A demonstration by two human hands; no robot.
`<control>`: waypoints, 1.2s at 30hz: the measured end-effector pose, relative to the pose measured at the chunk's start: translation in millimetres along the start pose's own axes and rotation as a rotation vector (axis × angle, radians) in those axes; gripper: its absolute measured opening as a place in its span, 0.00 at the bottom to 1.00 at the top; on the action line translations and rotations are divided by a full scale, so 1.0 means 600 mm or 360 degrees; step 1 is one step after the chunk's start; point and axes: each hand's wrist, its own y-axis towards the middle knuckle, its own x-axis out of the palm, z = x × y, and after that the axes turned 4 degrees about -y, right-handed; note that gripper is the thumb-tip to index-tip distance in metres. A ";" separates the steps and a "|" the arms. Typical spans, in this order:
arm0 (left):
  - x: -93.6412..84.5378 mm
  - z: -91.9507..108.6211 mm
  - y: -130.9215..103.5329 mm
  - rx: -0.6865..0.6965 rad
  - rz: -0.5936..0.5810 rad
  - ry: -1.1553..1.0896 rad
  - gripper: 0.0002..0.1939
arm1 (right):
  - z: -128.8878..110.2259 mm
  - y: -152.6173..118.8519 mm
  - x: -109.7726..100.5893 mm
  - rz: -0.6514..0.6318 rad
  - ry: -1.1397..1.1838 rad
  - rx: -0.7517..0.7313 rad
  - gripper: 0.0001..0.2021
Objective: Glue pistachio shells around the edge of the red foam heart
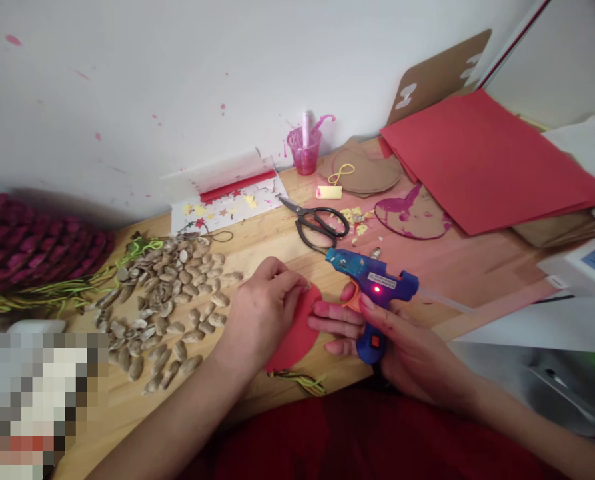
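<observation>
My right hand point(407, 340) grips a blue hot glue gun point(364, 273) with an orange trigger and a glowing red light; its nozzle points up and to the left, and a clear glue stick point(444, 300) sticks out of its back. My left hand point(264, 310) is closed in a pinch over a red rounded paper piece point(300, 333). What the fingertips hold, if anything, is too small to make out. A tassel of yellow-green and dark cords point(300, 381) lies at the lower edge of the red piece. Left of my left hand, many peanut shells point(177, 287) are spread on the wooden table.
Black-handled scissors point(322, 223) lie beyond the glue gun. Further back are a pink-stained cup point(304, 150), cardboard discs point(362, 170) and paper with star sequins point(224, 207). Red sheets point(492, 160) lie right, near a power strip point(590, 270). Dark magenta, scaly-looking pieces point(37, 237) stand left.
</observation>
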 end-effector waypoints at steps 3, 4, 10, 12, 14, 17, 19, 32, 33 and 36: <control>0.001 0.001 0.001 -0.0013 -0.0008 -0.0033 0.07 | 0.001 0.001 -0.001 -0.0002 0.0000 -0.0008 0.13; 0.001 0.002 0.002 -0.0013 -0.0012 -0.0037 0.07 | 0.001 0.002 -0.001 0.0000 -0.0001 -0.0010 0.13; 0.000 0.007 0.003 -0.0086 -0.0058 0.0044 0.07 | 0.001 0.003 0.001 0.0059 -0.0021 -0.0007 0.13; -0.001 0.011 0.003 -0.0124 -0.0094 0.0053 0.07 | 0.002 0.002 0.000 0.0098 -0.0033 0.0000 0.12; -0.001 0.014 0.004 -0.0158 -0.0147 0.0031 0.08 | 0.003 0.002 -0.002 0.0156 -0.0049 0.0018 0.12; 0.000 0.015 0.005 -0.0185 -0.0200 0.0071 0.10 | 0.006 0.005 -0.009 0.0214 -0.0049 0.0060 0.14; 0.000 0.015 0.005 -0.0185 -0.0223 0.0128 0.11 | 0.007 0.007 -0.010 0.0255 -0.0039 0.0074 0.15; -0.022 0.007 -0.001 -0.0058 -0.0101 -0.0008 0.08 | 0.005 0.004 0.010 0.0339 -0.0099 -0.0024 0.09; -0.040 0.002 -0.001 -0.0059 -0.0018 -0.0082 0.10 | 0.005 0.004 0.010 0.0323 -0.0112 -0.0030 0.09; -0.110 -0.031 -0.007 -0.0139 0.0217 -0.0073 0.07 | 0.007 0.003 0.007 0.0272 -0.0164 -0.0050 0.10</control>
